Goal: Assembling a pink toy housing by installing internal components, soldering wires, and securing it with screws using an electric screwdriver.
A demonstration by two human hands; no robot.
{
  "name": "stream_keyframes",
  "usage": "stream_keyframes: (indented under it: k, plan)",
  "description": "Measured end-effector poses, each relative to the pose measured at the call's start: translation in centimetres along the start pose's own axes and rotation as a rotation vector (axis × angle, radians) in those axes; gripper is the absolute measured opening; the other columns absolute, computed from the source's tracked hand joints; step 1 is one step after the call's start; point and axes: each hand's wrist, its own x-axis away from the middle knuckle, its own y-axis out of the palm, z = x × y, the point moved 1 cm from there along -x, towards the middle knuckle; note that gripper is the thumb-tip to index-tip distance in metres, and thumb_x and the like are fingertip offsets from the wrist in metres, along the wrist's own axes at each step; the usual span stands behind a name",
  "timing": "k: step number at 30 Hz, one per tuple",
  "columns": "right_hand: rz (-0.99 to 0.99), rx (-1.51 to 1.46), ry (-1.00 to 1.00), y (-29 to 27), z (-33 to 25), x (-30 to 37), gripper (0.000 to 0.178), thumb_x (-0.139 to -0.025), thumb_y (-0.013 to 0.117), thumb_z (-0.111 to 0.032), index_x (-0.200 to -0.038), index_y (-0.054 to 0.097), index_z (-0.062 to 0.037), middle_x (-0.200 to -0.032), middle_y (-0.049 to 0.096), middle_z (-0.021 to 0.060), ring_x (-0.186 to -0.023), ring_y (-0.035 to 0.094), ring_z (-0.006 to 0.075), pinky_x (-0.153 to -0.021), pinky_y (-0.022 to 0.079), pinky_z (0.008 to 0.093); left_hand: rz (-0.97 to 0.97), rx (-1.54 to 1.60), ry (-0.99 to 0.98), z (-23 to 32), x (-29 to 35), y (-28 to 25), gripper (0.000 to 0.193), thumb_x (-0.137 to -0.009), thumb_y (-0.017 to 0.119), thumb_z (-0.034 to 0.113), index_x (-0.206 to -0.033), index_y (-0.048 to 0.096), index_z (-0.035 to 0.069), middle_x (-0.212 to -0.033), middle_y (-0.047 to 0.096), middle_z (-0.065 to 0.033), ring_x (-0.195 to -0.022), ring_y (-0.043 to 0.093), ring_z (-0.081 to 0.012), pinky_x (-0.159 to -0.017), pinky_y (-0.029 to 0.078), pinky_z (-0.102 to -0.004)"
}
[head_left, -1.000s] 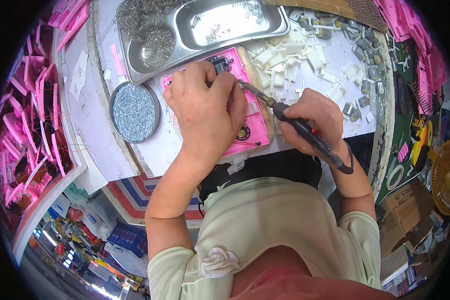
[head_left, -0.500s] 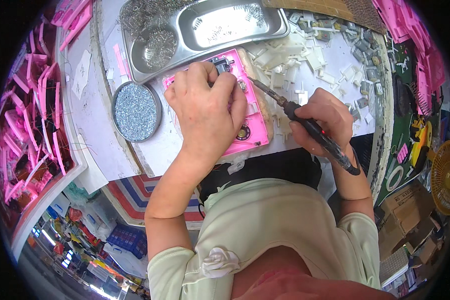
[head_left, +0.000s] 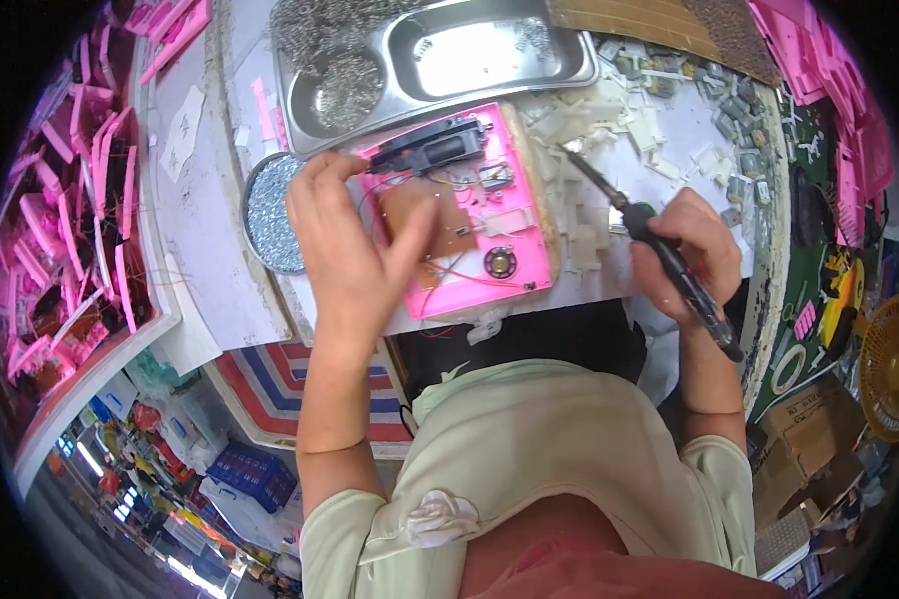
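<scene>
Pink plastic, shaped into a shallow rectangular housing (head_left: 535,240), is lying open side up on a beige pad (head_left: 542,175) above the white tabletop (head_left: 587,288). It is probably behaving as a light, stiff, slightly slippery shell; its outer rim is offering the safest hold. The bare left hand (head_left: 348,240) is spreading over its left side, released, thumb and fingers apart; whether a fingertip is touching the rim cannot be told. The bare right hand (head_left: 707,245) is grasping a black-handled soldering iron (head_left: 673,262) with a slim metal shaft; only the handle is suiting a grip, as the tip may be hot. Inside the housing, a long black plastic module (head_left: 435,150) is likely tolerating a hold by its ends. The flat brown circuit board (head_left: 445,215) is calling for edge contact only. Thin red wires (head_left: 469,277) are probably being the most fragile parts.

Compared with the frame half a second earlier, the left hand is lying farther left, exposing module and board; the iron's tip is standing farther from the housing, over scattered white plastic parts (head_left: 644,130).
</scene>
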Motion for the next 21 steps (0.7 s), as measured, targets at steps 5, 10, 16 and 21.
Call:
stream_keyframes:
  k: [5,10,16,21]
  plan:
    - [0.017,-0.048,-0.022,1.1,0.0,-1.1,0.033,-0.072,0.079,0.001,-0.101,0.063,-0.0014,-0.069,0.060,0.0068,-0.055,0.051,0.0161,-0.049,0.037,0.0269,-0.263,-0.014,-0.370,-1.8,2.1,-1.6,0.025,-0.091,0.074,0.019,-0.102,0.066,-0.001,-0.085,0.069,-0.0137,-0.077,0.067,-0.0253,-0.072,0.052,-0.0349]
    - [0.027,-0.060,-0.050,1.3,-0.4,-1.9,0.032,-0.073,0.079,0.002,-0.101,0.063,-0.0008,-0.070,0.061,0.0073,-0.056,0.051,0.0155,-0.050,0.037,0.0268,-0.194,-0.193,-0.109,-2.0,1.5,-2.3,0.017,-0.091,0.074,0.016,-0.093,0.069,0.000,-0.091,0.070,-0.0150,-0.074,0.067,-0.0284,-0.066,0.051,-0.0361]
    - [0.159,-0.205,0.290,3.6,-2.7,-2.3,0.036,-0.078,0.080,0.001,-0.110,0.063,0.0006,-0.087,0.067,0.0084,-0.072,0.060,0.0124,-0.063,0.048,0.0259,0.021,0.285,-0.049,-0.1,-0.1,-1.2,0.007,-0.086,0.072,-0.002,-0.089,0.067,0.000,-0.104,0.071,-0.0132,-0.073,0.065,-0.0156,-0.061,0.050,-0.0277]
    - [-0.023,-0.425,0.452,6.9,-3.4,-4.9,0.044,-0.085,0.074,0.006,-0.126,0.061,-0.0008,-0.109,0.069,0.0100,-0.097,0.068,0.0151,-0.086,0.055,0.0284,-0.080,0.947,-0.400,0.3,0.7,1.6,0.010,-0.094,0.066,-0.004,-0.102,0.061,-0.005,-0.102,0.072,-0.0159,-0.084,0.072,-0.0158,-0.076,0.059,-0.0260]
